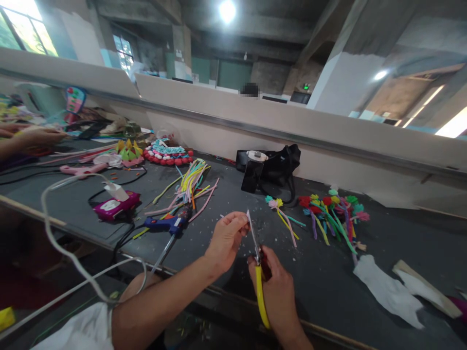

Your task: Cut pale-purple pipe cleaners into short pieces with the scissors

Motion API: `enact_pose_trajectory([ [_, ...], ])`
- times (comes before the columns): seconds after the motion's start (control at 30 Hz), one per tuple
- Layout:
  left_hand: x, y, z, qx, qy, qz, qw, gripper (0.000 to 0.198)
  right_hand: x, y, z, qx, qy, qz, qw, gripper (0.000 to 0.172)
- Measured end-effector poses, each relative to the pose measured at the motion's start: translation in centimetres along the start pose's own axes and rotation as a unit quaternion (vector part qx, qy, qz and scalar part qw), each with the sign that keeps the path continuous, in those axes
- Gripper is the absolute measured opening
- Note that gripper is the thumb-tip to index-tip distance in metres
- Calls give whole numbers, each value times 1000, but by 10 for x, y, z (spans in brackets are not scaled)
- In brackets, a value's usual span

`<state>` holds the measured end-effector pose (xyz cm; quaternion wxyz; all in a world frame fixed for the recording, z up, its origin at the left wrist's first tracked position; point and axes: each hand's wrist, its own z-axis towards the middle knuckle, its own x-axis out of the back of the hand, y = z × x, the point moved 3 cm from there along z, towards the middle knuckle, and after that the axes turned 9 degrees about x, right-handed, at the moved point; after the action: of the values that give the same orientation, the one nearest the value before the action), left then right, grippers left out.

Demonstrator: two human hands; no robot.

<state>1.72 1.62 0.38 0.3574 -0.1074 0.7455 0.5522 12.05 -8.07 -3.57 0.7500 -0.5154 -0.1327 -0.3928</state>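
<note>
My right hand (275, 287) grips a pair of scissors (259, 284) by its yellow handles, the blades pointing up and away. Beside the blade tips, my left hand (228, 238) is closed in a pinch; whatever its fingertips hold is too small to make out. Just beyond my hands lie a few small fuzzy flowers (274, 203) on pipe-cleaner stems. A larger bunch of colourful pipe-cleaner flowers (332, 209) rests to the right. Left of my hands is a loose pile of pastel pipe cleaners (193, 180), with a blue glue gun (166, 223) in front of it.
A purple box with tissue (117, 204), a pink glue gun (83, 169) and a white cable (54, 238) are at left. Another person's hands (32, 138) work at the far left. A black bag (277, 165) stands by the partition; white cloth (386, 291) lies right.
</note>
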Motion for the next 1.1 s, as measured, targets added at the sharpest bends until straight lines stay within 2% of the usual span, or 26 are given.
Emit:
enact_pose_trajectory([
  [0.4, 1, 0, 1, 4, 4, 9, 1000, 13, 3, -4, 1, 15, -7, -12, 1000, 24],
  [0.7, 0, -1, 2, -4, -2, 9, 1000, 10, 3, -2, 2, 6, -12, 22, 1000, 26],
  [0.83, 8, 2, 12, -25, 4, 94, 995, 9, 11, 7, 6, -6, 17, 13, 1000, 30],
  [0.93, 22, 7, 26, -48, 21, 256, 965, 9, 21, 14, 11, -27, 41, 10, 999, 34],
  [0.97, 27, 9, 31, -57, 32, 324, 944, 12, 25, 16, 12, -33, 54, 9, 998, 35],
  [1.0, 32, 11, 37, -75, 42, 408, 909, 14, 29, 17, 13, -36, 70, 9, 997, 36],
  [1.03, 36, 14, 41, -96, 56, 498, 860, 16, 34, 18, 14, -38, 87, 11, 995, 37],
  [1.1, 45, 17, 50, -103, 62, 551, 826, 14, 42, 16, 16, -41, 117, 27, 992, 40],
])
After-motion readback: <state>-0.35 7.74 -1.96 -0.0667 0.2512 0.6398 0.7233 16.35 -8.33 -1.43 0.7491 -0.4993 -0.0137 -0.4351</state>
